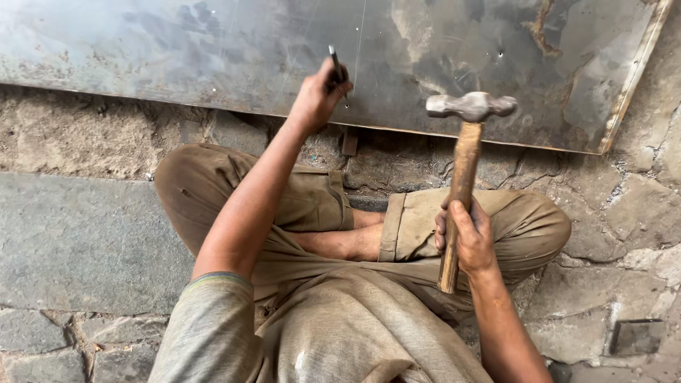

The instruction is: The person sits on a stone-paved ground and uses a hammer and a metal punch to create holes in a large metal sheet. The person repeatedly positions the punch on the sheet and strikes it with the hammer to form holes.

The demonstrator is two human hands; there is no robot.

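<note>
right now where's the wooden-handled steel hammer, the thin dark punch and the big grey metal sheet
wooden-handled steel hammer (471, 106), head view, on its steel head
thin dark punch (334, 59), head view, on its shaft
big grey metal sheet (213, 50), head view, on bare surface

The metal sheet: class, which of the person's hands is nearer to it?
Left. The left hand is over the metal sheet, holding a thin punch. The right hand grips a hammer handle back above the lap.
</note>
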